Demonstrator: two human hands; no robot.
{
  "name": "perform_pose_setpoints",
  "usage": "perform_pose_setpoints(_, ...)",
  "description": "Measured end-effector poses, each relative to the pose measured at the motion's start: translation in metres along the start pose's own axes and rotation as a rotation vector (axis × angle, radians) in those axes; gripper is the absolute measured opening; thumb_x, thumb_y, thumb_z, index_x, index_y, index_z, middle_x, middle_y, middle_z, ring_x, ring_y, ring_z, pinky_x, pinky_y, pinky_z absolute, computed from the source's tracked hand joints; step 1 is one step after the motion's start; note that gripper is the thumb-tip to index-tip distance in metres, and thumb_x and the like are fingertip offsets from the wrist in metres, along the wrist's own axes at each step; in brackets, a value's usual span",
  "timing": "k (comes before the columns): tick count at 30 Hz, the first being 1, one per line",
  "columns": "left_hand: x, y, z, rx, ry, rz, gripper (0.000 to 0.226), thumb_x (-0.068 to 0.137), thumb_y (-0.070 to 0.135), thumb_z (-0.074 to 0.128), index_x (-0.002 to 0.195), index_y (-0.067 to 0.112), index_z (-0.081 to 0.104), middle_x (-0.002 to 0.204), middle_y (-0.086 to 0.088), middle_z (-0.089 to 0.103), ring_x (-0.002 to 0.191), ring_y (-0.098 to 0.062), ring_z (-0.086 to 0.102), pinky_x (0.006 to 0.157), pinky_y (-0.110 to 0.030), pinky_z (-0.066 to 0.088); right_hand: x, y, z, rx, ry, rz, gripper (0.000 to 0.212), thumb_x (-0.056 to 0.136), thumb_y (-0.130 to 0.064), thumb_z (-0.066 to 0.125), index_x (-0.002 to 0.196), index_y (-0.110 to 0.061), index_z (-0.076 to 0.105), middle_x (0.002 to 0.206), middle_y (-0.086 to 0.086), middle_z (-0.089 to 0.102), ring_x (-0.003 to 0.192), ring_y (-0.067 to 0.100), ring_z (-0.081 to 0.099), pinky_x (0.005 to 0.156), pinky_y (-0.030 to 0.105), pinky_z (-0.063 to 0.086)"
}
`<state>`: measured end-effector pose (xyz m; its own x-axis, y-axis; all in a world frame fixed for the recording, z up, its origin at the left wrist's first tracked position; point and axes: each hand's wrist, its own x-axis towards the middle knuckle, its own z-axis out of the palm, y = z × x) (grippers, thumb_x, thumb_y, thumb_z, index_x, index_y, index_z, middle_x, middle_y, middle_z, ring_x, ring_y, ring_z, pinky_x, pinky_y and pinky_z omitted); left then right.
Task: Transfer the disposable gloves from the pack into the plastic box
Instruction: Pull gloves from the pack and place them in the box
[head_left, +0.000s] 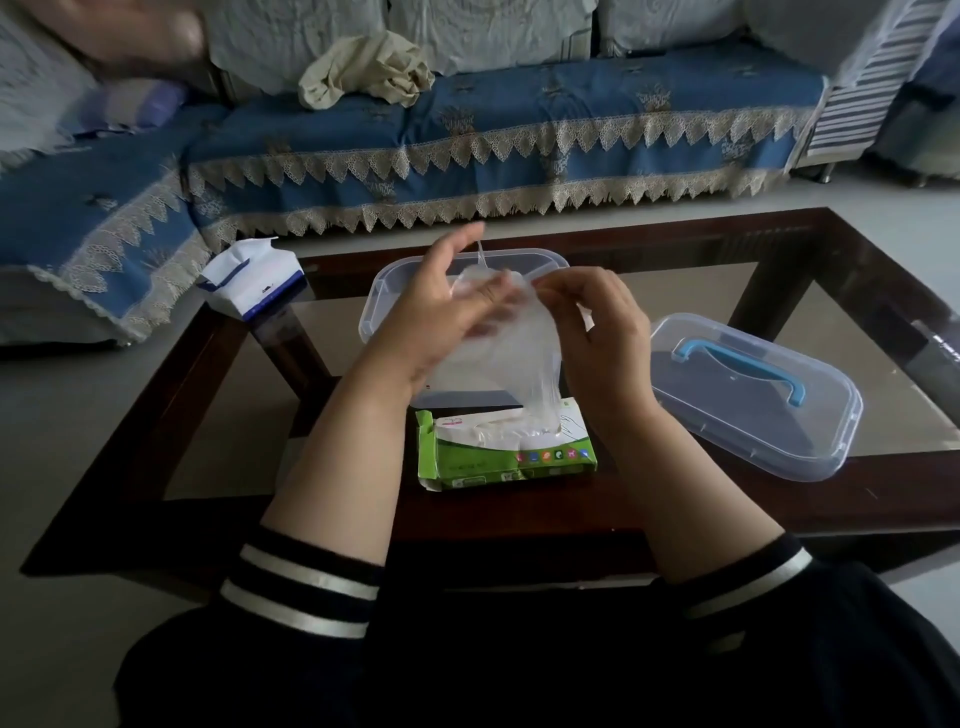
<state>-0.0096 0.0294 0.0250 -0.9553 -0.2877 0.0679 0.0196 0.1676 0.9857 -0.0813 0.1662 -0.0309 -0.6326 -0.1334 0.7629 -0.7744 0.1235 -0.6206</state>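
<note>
Tissue pack (249, 283), white w/ blue edge, sits at 10 o'clock on the counter (878, 312), at its far-left corner. Left hand (441, 317) raised over the plastic box (382, 283), fingers (457, 244) spread loose, thumb side pressed to a clear glove (514, 358). Box is open, center of counter, approx 12 o'clock from the green gloves pack (498, 457). Glove's lower end trails down into the pack's top opening. Right hand (602, 338) at 3 o'clock of the glove, fingers pinching its upper edge. Lid (753, 395), clear w/ blue handle, lies flat on the counter at 3 o'clock, apart from the box.
</note>
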Motion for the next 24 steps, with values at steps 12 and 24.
perform_pose_setpoints(12,0.066,-0.006,-0.032,0.388,0.207,0.166,0.040,0.097,0.001,0.051,0.131,0.020,0.058,0.130,0.008,0.053,0.073,0.006,0.062,0.065,-0.018,0.055,0.003,0.023,0.004,-0.378,-0.199,-0.145,0.041,0.090,-0.039,0.060,0.124,-0.017,0.058,0.133,0.004,0.056,0.127,0.025,0.046,0.108,0.040,0.034)
perform_pose_setpoints(24,0.106,-0.067,-0.050,1.401,-0.333,-0.328,0.074,0.081,0.024,0.077,0.145,0.013,0.041,0.146,-0.012,0.040,0.122,-0.030,0.050,0.097,-0.037,0.046,-0.006,0.023,0.008,-0.440,-0.544,0.012,0.029,0.092,-0.043,0.056,0.112,-0.024,0.067,0.122,-0.006,0.063,0.119,0.021,0.050,0.102,0.039,0.031)
